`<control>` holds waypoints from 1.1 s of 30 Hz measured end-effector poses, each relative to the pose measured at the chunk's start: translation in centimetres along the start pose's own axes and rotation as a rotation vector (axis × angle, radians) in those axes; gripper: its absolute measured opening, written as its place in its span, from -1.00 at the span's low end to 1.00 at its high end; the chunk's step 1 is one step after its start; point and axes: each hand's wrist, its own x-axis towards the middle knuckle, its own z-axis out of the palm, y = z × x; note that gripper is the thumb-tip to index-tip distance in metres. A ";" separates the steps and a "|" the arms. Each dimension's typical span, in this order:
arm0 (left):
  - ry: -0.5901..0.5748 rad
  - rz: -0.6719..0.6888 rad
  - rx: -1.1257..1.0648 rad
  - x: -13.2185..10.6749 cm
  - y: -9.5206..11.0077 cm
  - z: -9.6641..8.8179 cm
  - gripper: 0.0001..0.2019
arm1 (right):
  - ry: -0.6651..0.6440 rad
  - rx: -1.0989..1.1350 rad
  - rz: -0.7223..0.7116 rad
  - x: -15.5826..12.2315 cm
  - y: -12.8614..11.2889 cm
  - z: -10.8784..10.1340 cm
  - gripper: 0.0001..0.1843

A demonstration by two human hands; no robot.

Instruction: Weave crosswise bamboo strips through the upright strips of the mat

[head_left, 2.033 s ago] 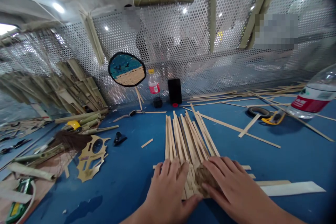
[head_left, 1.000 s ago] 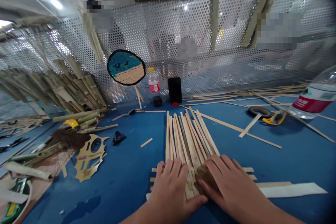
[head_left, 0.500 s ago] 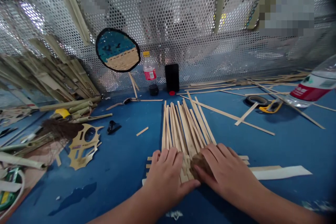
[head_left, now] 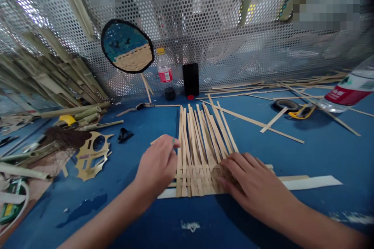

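A partly woven mat of thin bamboo strips [head_left: 201, 177] lies flat before me, its long strips fanning away toward the back. My right hand [head_left: 248, 175] rests on the mat's right side, fingers bent over the strips and thumb tucked near the front edge. The area under that palm is in brown shadow. My left hand [head_left: 159, 161] is just beside the mat's left edge, its fingers curled inward. Whatever those fingertips hold is hidden. A white strip [head_left: 312, 182] sticks out at the right of the mat.
Loose strips [head_left: 254, 120], black tape [head_left: 284, 105] and a yellow-handled tool [head_left: 300, 113] lie right. A large bottle [head_left: 347, 91] stands beyond them. Behind are a smaller bottle [head_left: 165, 74], a black phone-like slab [head_left: 191, 79] and a round picture [head_left: 128, 48]. Bamboo pieces [head_left: 87, 114] and a gold cutout [head_left: 93, 157] sit left.
My left hand has lifted off the mat and moved left and away from me, uncovering the woven part. My right hand stays on the mat's right side. The view has tilted slightly down.
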 end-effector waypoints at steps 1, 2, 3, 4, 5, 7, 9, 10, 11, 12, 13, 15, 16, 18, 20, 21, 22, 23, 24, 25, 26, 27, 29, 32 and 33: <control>-0.011 -0.023 0.008 0.4 -0.5 -0.5 -0.72 | 0.002 -0.005 -0.004 0.0 0.0 -0.1 -0.76; -0.031 -0.040 0.019 0.6 -0.8 -0.7 -0.74 | 0.006 -0.013 -0.004 0.0 -0.1 -0.1 -0.77; -0.055 -0.048 0.032 0.7 -1.0 -0.9 -0.75 | 0.015 -0.021 -0.005 0.1 -0.1 -0.1 -0.77; -0.079 -0.047 0.048 0.6 -0.9 -0.8 -0.77 | 0.028 -0.028 -0.006 0.1 -0.2 -0.1 -0.77; -0.098 -0.037 0.068 0.3 -0.6 -0.6 -0.78 | 0.044 -0.032 -0.009 0.1 -0.2 -0.1 -0.77; -0.133 0.010 0.110 -0.6 0.5 0.0 -0.79 | 0.077 -0.025 -0.019 0.1 -0.3 -0.1 -0.75; -0.168 0.078 0.143 -1.9 1.9 1.1 -0.75 | 0.076 0.011 -0.046 0.3 -0.4 0.0 -0.74; -0.184 0.111 0.153 -2.5 2.5 1.7 -0.73 | 0.059 0.033 -0.066 0.3 -0.4 0.1 -0.74; -0.191 0.129 0.167 -3.1 3.0 2.3 -0.70 | 0.034 0.054 -0.084 0.4 -0.4 0.1 -0.74; -0.191 0.132 0.194 -3.6 3.3 3.0 -0.65 | 0.015 0.070 -0.099 0.5 -0.5 0.2 -0.74; -0.186 0.127 0.238 -4.0 3.5 3.5 -0.57 | 0.001 0.078 -0.106 0.5 -0.5 0.2 -0.73; -0.173 0.112 0.345 -4.5 3.5 4.3 -0.39 | -0.005 0.073 -0.097 0.5 -0.6 0.3 -0.71; -0.170 0.110 0.394 -4.6 3.5 4.5 -0.32 | -0.006 0.070 -0.087 0.5 -0.7 0.3 -0.69; -0.178 0.108 0.455 -4.4 3.2 4.5 -0.22 | -0.002 0.060 -0.076 0.5 -0.8 0.4 -0.65; -0.207 0.100 0.470 -4.0 3.0 4.2 -0.15 | 0.019 0.040 -0.063 0.4 -1.0 0.6 -0.58; -0.224 0.099 0.469 -3.9 2.9 4.0 -0.14 | 0.031 0.026 -0.055 0.5 -1.2 0.7 -0.55; -0.236 0.105 0.465 -3.7 2.9 3.9 -0.13 | 0.041 0.011 -0.047 0.5 -1.3 0.8 -0.53; -0.240 0.117 0.462 -3.6 2.8 3.8 -0.14 | 0.047 -0.004 -0.040 0.6 -1.5 0.9 -0.53; -0.230 0.132 0.461 -3.6 2.7 3.8 -0.17 | 0.051 -0.017 -0.035 0.7 -1.6 1.0 -0.54; -0.207 0.148 0.461 -3.6 2.6 3.8 -0.20 | 0.056 -0.030 -0.031 0.8 -1.8 1.1 -0.56; -0.175 0.164 0.459 -3.6 2.6 3.9 -0.23 | 0.063 -0.044 -0.026 0.9 -2.1 1.2 -0.57; -0.140 0.177 0.456 -3.6 2.5 4.0 -0.26 | 0.074 -0.057 -0.020 1.0 -2.3 1.3 -0.57; -0.075 0.208 0.450 -3.7 2.4 4.4 -0.32 | 0.104 -0.077 -0.012 1.2 -2.6 1.5 -0.56; -0.010 0.244 0.453 -3.6 2.4 4.6 -0.35 | 0.132 -0.085 -0.007 1.5 -2.7 1.6 -0.56; -0.001 0.253 0.452 -3.6 2.3 4.7 -0.35 | 0.131 -0.083 -0.003 1.6 -2.7 1.6 -0.57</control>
